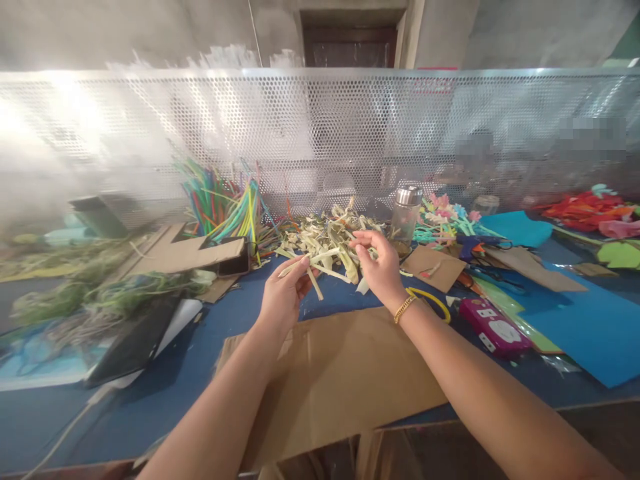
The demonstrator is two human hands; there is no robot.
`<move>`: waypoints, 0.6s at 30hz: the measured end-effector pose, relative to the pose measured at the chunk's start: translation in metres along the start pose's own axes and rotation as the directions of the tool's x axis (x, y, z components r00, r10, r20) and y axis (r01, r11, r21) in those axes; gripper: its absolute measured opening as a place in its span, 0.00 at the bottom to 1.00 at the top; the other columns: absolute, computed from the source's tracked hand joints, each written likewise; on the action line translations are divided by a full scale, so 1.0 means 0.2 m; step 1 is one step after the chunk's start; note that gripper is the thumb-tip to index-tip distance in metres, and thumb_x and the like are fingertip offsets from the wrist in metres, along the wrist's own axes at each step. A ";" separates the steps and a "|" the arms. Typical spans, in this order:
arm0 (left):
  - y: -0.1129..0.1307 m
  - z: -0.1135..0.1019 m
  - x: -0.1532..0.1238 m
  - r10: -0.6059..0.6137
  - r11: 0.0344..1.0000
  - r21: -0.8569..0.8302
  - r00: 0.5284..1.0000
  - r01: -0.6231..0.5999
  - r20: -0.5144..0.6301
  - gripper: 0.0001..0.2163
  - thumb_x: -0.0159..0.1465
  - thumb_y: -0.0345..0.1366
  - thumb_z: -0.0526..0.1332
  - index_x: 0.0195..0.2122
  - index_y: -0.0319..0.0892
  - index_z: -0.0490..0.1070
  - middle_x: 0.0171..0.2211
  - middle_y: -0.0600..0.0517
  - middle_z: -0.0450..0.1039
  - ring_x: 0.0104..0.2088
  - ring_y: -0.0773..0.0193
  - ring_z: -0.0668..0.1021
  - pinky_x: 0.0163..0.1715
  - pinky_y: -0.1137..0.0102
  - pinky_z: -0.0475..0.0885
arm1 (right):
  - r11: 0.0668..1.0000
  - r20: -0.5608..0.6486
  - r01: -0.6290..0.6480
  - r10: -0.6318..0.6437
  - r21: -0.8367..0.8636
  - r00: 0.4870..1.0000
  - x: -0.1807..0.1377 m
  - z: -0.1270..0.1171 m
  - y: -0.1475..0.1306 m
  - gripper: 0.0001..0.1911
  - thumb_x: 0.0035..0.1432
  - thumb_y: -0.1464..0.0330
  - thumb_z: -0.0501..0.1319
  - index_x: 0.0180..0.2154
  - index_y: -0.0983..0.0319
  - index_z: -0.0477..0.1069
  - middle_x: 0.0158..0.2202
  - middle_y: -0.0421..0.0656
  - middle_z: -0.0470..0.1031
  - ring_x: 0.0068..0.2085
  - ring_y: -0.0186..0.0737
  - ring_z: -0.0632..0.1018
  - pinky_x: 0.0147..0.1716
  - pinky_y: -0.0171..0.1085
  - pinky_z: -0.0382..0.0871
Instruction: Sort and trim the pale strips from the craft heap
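My left hand (pixel 283 297) is closed, its thumb and fingers pinching a pale green strip (pixel 325 255) that looks like dried leaf. The strip points right, toward my other hand. Another short strip (pixel 316 285) hangs down beside the left fingertips. My right hand (pixel 377 267), with a gold bracelet at the wrist, hovers at the near right edge of a heap of pale dried strips (pixel 313 233). Its fingers are loosely curved and slightly apart, and I see nothing held in them. Below both hands a brown cardboard sheet (pixel 345 373) lies on the blue table (pixel 165 393).
Colourful pipe cleaners (pixel 220 203) stand at back left, behind cut cardboard (pixel 185 257). A glass bottle (pixel 406 210) stands behind my right hand. Rightward lie a magenta box (pixel 493 327), scissors (pixel 500 280) and blue sheets (pixel 595 320). A perforated metal screen (pixel 280 120) borders the table's back.
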State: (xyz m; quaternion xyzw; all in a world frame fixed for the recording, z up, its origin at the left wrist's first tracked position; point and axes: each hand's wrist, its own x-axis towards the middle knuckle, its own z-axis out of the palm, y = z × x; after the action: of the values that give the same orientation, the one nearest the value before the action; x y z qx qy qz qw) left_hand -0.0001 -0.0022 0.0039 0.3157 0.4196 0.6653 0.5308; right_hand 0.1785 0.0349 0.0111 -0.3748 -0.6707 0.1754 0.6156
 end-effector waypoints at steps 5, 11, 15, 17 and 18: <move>0.00 0.00 0.00 -0.014 0.998 0.059 0.998 0.011 0.055 0.18 0.46 0.41 0.73 0.35 0.39 0.72 0.26 0.54 0.74 0.28 0.68 0.77 0.27 0.76 0.69 | 0.729 0.375 0.561 -0.430 -0.391 0.821 0.00 -0.04 -0.07 0.13 0.63 0.68 0.57 0.47 0.50 0.73 0.50 0.37 0.76 0.54 0.43 0.68 0.55 0.47 0.52; -0.02 0.01 -0.01 -0.018 0.994 0.106 0.997 0.011 0.070 0.16 0.47 0.40 0.72 0.31 0.40 0.69 0.21 0.58 0.69 0.21 0.73 0.71 0.21 0.78 0.63 | 0.680 0.495 0.623 -0.417 -0.386 0.762 -0.05 0.01 -0.10 0.10 0.66 0.64 0.55 0.39 0.51 0.77 0.42 0.35 0.79 0.48 0.39 0.69 0.52 0.46 0.47; -0.03 0.01 -0.01 -0.033 0.993 0.118 0.997 0.024 0.073 0.15 0.47 0.38 0.70 0.31 0.42 0.67 0.23 0.60 0.66 0.23 0.72 0.71 0.22 0.78 0.64 | 0.696 0.498 0.626 -0.427 -0.351 0.755 -0.06 0.02 -0.10 0.10 0.65 0.63 0.56 0.38 0.52 0.77 0.41 0.36 0.79 0.46 0.39 0.69 0.50 0.45 0.47; -0.03 0.02 -0.02 -0.023 0.993 0.120 0.997 0.015 0.071 0.15 0.47 0.38 0.70 0.31 0.43 0.66 0.23 0.60 0.65 0.23 0.72 0.70 0.22 0.78 0.64 | 0.711 0.497 0.627 -0.438 -0.318 0.749 -0.07 0.03 -0.11 0.09 0.65 0.64 0.57 0.37 0.52 0.77 0.41 0.35 0.79 0.47 0.39 0.69 0.50 0.45 0.47; -0.03 0.02 -0.02 -0.016 0.992 0.128 0.998 0.008 0.066 0.14 0.47 0.38 0.69 0.31 0.43 0.66 0.22 0.60 0.64 0.22 0.72 0.69 0.22 0.78 0.63 | 0.723 0.496 0.624 -0.441 -0.298 0.748 -0.08 0.04 -0.11 0.09 0.65 0.64 0.57 0.36 0.53 0.76 0.40 0.35 0.79 0.47 0.39 0.69 0.51 0.45 0.48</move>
State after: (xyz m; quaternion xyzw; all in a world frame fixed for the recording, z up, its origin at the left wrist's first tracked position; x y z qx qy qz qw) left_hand 0.0068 -0.0040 -0.0004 0.3686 0.4450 0.6230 0.5273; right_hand 0.1634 0.0113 0.0144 -0.2489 -0.8808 -0.1007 0.3899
